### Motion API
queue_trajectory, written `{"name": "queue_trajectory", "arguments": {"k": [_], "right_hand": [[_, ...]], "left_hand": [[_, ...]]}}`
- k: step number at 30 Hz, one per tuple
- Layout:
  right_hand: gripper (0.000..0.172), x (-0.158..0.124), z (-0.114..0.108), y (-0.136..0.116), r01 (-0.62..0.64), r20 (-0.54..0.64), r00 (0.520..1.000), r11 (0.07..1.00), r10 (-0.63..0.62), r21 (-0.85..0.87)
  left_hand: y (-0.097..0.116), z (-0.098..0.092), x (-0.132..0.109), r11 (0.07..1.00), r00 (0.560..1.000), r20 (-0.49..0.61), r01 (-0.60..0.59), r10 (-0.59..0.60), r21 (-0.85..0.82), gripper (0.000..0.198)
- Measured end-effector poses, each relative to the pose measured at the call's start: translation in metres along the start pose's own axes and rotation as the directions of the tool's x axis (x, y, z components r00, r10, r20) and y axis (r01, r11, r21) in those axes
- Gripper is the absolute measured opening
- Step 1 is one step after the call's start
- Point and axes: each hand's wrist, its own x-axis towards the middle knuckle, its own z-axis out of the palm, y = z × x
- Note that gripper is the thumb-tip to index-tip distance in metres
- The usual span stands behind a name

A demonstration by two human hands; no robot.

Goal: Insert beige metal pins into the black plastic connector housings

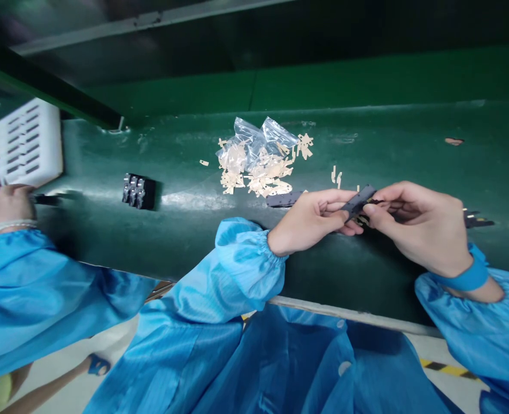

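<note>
My left hand [312,221] grips a dark flat strip [359,201] between thumb and fingers, tilted up to the right. Close against its right end, my right hand [422,221] is pinched on a small dark piece with a brassy glint, partly hidden by the fingers. Some small brassy bits show under the strip, by the left fingertips. Another dark strip [282,199] lies on the green table just behind my left hand. Beyond it is a pile of thin pale metal pieces [269,175] with clear plastic bags [254,141] on top.
Black blocks [139,191] stand left on the table [185,230]. Further left are a white slotted tray [26,144] and another person's hand [7,207] beside a dark piece. Dark parts [476,219] lie right of my right hand. A green post [65,92] rises at the back left.
</note>
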Motion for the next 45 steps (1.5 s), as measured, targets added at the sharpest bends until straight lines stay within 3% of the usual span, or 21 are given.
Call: {"name": "queue_trajectory", "arguments": {"k": [24, 35, 45], "right_hand": [[0.012, -0.0003, 0.0007, 0.0010, 0.029, 0.000, 1.000, 0.998, -0.029, 0.051], [0.008, 0.0005, 0.0015, -0.0015, 0.038, -0.002, 0.999, 0.999, -0.038, -0.001], [0.011, -0.0006, 0.0011, 0.0001, 0.127, -0.022, 0.991, 0.983, -0.131, -0.133]], "left_hand": [[0.0011, 0.0009, 0.0000, 0.997, 0.999, -0.015, 0.038, -0.039, -0.060, 0.036], [0.0043, 0.0035, -0.0008, 0.993, 0.997, -0.043, 0.062, -0.067, -0.096, 0.034], [0.0011, 0.0031, 0.0000, 0.994, 0.998, -0.034, 0.044, -0.048, -0.101, 0.032]]}}
